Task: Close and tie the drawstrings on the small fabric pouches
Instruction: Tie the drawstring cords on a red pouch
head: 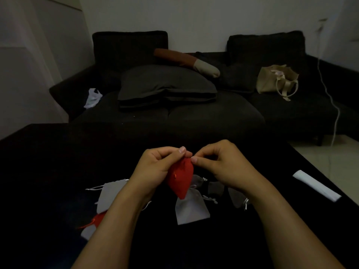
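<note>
While your left hand (158, 162) grips the red pouch (181, 178) at centre frame, fingers curled round its gathered neck, your right hand (219, 162) pinches at the same neck, thumb against forefinger; the drawstring itself cannot be made out. Below the hands, grey pouches (191, 210) lie scattered on the black table (48, 171). A white folded strip (316, 185) lies at right.

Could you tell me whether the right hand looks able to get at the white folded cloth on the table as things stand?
Probably not at once: the right hand pinches the red pouch. The white folded cloth lies unobstructed.
</note>
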The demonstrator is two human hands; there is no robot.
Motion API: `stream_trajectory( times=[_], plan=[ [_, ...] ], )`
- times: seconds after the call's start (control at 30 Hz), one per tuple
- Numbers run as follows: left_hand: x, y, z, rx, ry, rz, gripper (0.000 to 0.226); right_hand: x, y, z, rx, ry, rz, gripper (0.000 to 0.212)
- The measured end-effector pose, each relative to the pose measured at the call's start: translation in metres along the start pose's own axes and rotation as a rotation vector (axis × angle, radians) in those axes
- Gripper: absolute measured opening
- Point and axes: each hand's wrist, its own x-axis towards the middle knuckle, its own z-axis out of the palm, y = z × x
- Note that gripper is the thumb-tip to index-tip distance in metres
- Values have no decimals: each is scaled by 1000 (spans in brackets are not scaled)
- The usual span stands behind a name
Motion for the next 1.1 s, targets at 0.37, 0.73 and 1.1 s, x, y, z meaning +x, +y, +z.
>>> stream_trajectory(
  times=[0.37, 0.73, 1.1],
  plan=[
    [-3, 6, -1, 2, 5, 33, 21, -1, -7, -3, 301, 104, -75, 6],
    [-7, 7, -10, 244, -112, 106, 20, -4, -14, -3, 49, -17, -145, 10],
    [-13, 19, -4, -158, -92, -18, 16, -4, -19, -1, 384, -18, -170, 5]
  ],
)
